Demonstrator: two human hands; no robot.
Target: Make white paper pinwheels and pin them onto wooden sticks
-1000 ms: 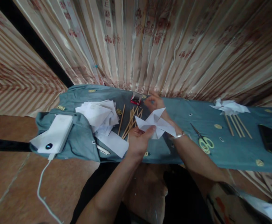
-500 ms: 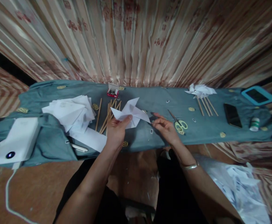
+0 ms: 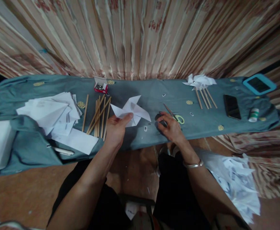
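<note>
My left hand [image 3: 116, 129] is closed on the lower edge of a folded white paper pinwheel [image 3: 131, 111] and holds it just above the blue-grey cloth [image 3: 154, 92] on the bench. My right hand [image 3: 171, 127] rests low on the cloth to the right of the pinwheel, its fingers curled down and pinched together; what is in them is too small to make out. Scissors [image 3: 175, 117] with yellow-green handles lie right behind that hand. Several wooden sticks [image 3: 98, 116] lie just left of my left hand.
A small red box of pins [image 3: 100, 87] stands at the back. White paper sheets [image 3: 48, 111] and a pen [image 3: 60, 150] lie left. At right are finished pinwheels on sticks [image 3: 199, 83], a black phone [image 3: 231, 106], a blue-cased device [image 3: 258, 84] and a small bottle [image 3: 253, 115]. Paper scraps [image 3: 236, 185] cover the floor.
My right hand came back from the red box, passed in front of the pinwheel with a pinch, and has dropped onto the cloth by the scissors. The view has swung right.
</note>
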